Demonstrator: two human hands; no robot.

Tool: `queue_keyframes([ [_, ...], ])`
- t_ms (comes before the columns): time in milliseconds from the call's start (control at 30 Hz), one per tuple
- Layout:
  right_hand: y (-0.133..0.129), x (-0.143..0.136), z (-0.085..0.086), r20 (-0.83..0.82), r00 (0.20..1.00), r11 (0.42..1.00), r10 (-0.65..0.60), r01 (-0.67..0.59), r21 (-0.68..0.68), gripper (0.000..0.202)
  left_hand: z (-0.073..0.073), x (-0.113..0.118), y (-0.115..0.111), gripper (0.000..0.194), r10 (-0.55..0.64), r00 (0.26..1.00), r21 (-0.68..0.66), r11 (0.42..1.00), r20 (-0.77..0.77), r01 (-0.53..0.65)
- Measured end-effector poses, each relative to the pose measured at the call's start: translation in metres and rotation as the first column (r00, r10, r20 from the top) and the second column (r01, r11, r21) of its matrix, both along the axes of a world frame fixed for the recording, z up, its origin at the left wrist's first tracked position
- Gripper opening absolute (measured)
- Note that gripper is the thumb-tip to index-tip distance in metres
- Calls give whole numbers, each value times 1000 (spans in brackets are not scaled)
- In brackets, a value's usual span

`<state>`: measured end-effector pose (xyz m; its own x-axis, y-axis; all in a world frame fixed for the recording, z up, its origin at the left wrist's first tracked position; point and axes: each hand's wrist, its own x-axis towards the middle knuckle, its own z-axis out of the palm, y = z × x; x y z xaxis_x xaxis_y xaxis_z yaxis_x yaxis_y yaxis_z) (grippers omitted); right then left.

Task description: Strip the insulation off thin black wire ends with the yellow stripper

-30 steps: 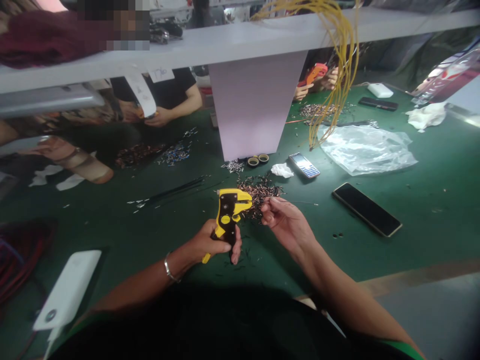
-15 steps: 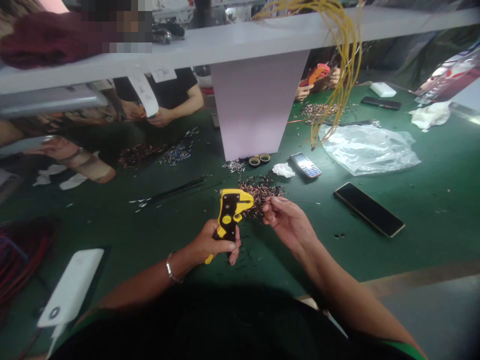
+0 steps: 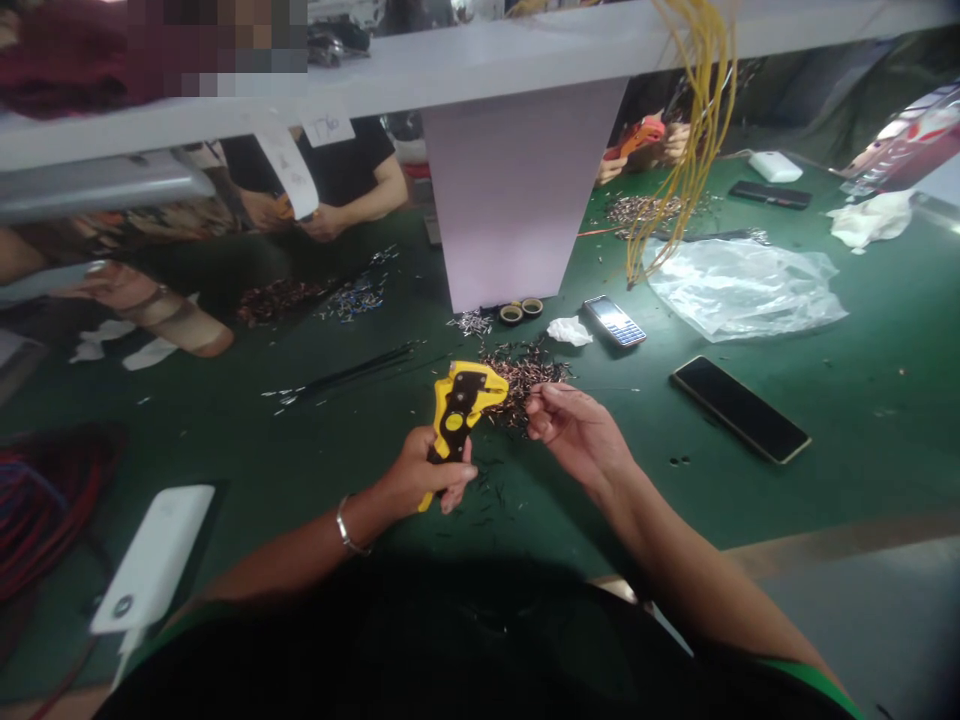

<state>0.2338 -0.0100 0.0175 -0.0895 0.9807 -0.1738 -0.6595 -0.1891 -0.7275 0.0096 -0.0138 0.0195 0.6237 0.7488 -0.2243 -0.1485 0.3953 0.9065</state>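
A smooth, dark green tabletop (image 3: 360, 450) spread beneath a long white shelf (image 3: 390, 70), with an upright pale pinkish panel (image 3: 525, 200) between them. The left hand (image 3: 424, 470) was closed around the handles of a yellow-and-black wire stripper (image 3: 456, 415), whose head stood at the near left edge of a heap of black and copper-coloured clippings (image 3: 540, 372). The right hand (image 3: 577, 430) pinched a thin, dark wire (image 3: 607, 389) between thumb and forefinger, its other fingers curled; the wire reached out to the right, clear of the stripper.

Behind the heap lay two round tape rolls (image 3: 511, 313), a crumpled white tissue (image 3: 570, 331) and a silver keypad phone (image 3: 615, 321). A black smartphone (image 3: 741, 408) rested farther right, near a clear plastic bag (image 3: 742, 290). Yellow wires (image 3: 697, 130) hung over the shelf's edge. Across the table, a person's hands (image 3: 677, 142) held a red-orange tool (image 3: 643, 135).
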Motion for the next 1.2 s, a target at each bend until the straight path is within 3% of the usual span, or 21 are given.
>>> queue_keyframes([
  [167, 3, 2, -1, -45, 999, 999, -17, 16, -40, 10, 5, 0, 4, 21, 1, 993, 50, 999, 115, -6],
  [467, 1, 2, -2, 82, 995, 998, -50, 47, 46, 12, 6, -5, 17, 18, 116, 966, 104, 984, 231, -143],
  [667, -3, -4, 1, 157, 985, 995, -70, 57, 82, 12, 2, -2, 16, 17, 44, 978, 43, 998, 203, -54],
  [900, -4, 2, 10, 145, 968, 972, -203, 182, 146, 12, 1, -2, 12, 28, -124, 973, 25, 992, 197, 121],
  [1067, -9, 0, 12, 198, 928, 932, -316, 264, 249, 6, -2, -1, 14, 31, -100, 966, 15, 995, 240, 99],
  [1200, -17, -7, 8, 321, 841, 869, -436, 302, 392, 7, -6, -1, 15, 34, -77, 965, 3, 997, 249, 79],
])
